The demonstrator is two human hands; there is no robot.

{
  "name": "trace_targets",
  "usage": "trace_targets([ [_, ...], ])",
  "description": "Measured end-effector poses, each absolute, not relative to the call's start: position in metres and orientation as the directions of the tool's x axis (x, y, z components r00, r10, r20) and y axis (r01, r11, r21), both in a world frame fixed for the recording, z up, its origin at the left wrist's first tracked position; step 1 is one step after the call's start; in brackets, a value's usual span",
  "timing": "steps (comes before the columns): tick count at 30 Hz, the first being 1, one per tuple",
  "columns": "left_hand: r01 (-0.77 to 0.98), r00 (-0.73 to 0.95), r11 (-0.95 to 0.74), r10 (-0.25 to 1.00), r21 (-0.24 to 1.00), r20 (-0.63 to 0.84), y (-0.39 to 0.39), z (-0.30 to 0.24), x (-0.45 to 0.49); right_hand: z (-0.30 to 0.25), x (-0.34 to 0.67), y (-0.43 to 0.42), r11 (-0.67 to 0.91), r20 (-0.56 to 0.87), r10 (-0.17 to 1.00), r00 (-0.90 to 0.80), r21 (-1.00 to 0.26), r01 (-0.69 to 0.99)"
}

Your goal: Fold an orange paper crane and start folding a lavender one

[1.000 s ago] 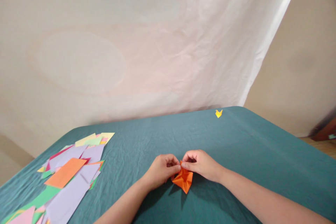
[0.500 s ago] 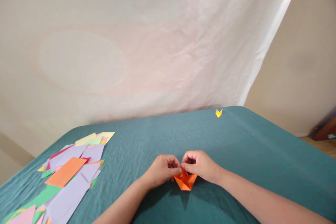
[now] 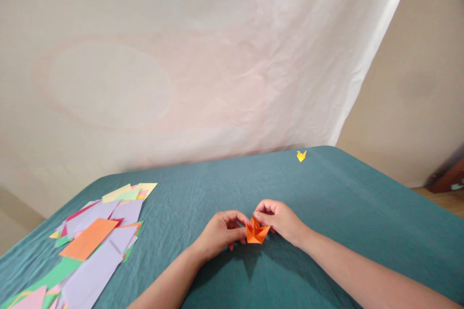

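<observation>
Orange folded-paper figure with pointed tips [image 3: 256,236]: was held just above the dark green cloth-covered counter [image 3: 203,188]. Was grasped at its left tip by the bare left hand [image 3: 226,231], grip narrowed to a pinch, and at its rear tip by the bare right hand [image 3: 278,219], grip pinched likewise. Was partly hidden by fingertips. Saw overlapping multicoloured rectangular paper sheets [image 3: 87,239] well apart leftward, and a small yellow folded-paper bird shape [image 3: 301,156] near the far edge.
</observation>
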State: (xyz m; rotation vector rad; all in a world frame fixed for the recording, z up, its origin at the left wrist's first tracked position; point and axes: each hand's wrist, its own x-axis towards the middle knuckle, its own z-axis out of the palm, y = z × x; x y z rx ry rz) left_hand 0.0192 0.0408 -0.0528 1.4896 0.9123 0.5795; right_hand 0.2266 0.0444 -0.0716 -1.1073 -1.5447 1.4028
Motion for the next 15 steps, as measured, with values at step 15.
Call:
trace_targets([
  [15,0.263,0.453,0.031,0.878,0.964,-0.152,0.0362,-0.0559,0.0277,-0.0693,0.2277,0.0419,0.049,0.022,0.904,-0.426,-0.997,0.054],
])
